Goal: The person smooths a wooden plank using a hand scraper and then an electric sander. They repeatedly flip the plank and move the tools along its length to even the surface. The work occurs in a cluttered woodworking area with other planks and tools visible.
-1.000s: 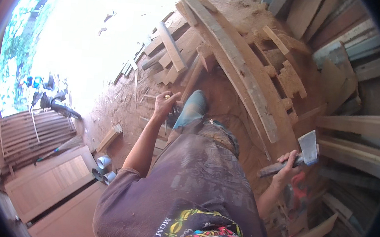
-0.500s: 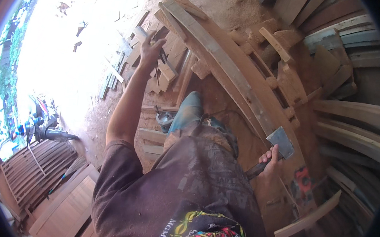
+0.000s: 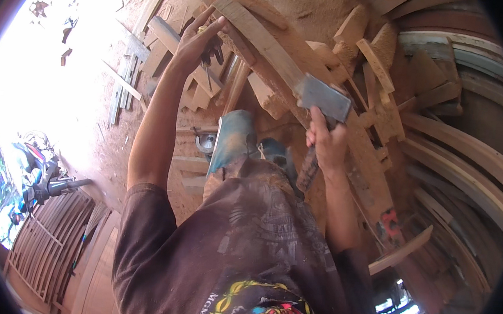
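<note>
Wooden beam [image 3: 265,44], likely heavy and stiff, slants ahead; in front hangs a hatchet [image 3: 324,98], probably head-heavy, best held by its handle [image 3: 307,171], which the right hand [image 3: 328,144] clasps near the blade; near the beam's far end, how the left hand [image 3: 190,46] grips is unclear.

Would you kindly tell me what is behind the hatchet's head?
A long board runs in behind the hatchet from the upper left; what lies directly behind the head is covered.
</note>
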Tool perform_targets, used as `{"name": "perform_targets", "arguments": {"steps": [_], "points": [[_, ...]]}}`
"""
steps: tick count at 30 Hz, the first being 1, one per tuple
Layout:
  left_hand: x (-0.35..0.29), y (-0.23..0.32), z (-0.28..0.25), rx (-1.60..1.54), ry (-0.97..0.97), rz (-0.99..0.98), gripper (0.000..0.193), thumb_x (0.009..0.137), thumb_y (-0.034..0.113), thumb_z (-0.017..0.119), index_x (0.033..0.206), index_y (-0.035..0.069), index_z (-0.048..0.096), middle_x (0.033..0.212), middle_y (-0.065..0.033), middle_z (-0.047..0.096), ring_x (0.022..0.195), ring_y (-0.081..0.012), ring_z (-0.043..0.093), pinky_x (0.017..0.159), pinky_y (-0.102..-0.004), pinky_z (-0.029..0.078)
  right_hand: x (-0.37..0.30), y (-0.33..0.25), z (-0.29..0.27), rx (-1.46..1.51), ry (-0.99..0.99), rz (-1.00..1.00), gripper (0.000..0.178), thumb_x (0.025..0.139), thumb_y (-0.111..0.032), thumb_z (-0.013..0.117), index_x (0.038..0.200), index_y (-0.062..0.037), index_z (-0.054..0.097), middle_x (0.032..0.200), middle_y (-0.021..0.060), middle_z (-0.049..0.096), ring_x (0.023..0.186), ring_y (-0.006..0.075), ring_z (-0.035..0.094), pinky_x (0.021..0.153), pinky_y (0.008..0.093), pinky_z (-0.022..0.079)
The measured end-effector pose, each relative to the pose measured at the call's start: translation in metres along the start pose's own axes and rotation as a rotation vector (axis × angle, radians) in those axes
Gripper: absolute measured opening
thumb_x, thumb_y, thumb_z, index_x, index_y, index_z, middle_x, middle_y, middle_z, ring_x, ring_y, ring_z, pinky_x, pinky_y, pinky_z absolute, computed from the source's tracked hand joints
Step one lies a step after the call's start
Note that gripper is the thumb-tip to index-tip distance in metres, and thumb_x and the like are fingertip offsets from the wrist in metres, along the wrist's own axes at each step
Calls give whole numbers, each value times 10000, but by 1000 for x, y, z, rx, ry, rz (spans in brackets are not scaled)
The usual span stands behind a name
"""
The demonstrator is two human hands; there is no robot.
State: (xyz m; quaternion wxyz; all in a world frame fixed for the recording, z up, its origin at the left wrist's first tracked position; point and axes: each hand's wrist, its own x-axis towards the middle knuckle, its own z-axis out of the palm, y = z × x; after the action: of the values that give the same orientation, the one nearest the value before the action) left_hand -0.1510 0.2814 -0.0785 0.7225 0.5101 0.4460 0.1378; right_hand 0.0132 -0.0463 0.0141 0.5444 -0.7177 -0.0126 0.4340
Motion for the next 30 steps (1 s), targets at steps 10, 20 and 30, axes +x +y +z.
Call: {"name": "perform_targets", "arguments": {"steps": [10, 20, 30], "points": [[0, 12, 40, 148, 250, 64, 871, 787, 447, 946, 1409, -17, 550, 988, -130, 750, 798, -144, 718, 663, -272, 572, 39, -26, 90, -39, 25, -359, 175, 1035, -156, 705, 1032, 14, 661, 784, -1, 630, 572, 72, 541, 508, 264, 456], [4, 4, 37, 190, 258, 38, 895, 791, 462, 936, 1417, -21, 516, 1062, -174, 753, 868, -190, 735, 741, -313, 593, 53, -4, 104, -85, 103, -365, 252, 1016, -182, 735, 1128, 23, 641, 869, 31, 672, 592, 90, 585, 533, 282, 488], [12, 6, 35, 202, 242, 131, 852, 781, 473, 941, 1371, -9, 561, 923, -80, 713, 700, -131, 635, 600, -282, 512, 48, -16, 81, -277, 12, -291, 287, 1011, -249, 740, 1077, 22, 675, 796, 26, 658, 628, 95, 603, 561, 284, 490]]}}
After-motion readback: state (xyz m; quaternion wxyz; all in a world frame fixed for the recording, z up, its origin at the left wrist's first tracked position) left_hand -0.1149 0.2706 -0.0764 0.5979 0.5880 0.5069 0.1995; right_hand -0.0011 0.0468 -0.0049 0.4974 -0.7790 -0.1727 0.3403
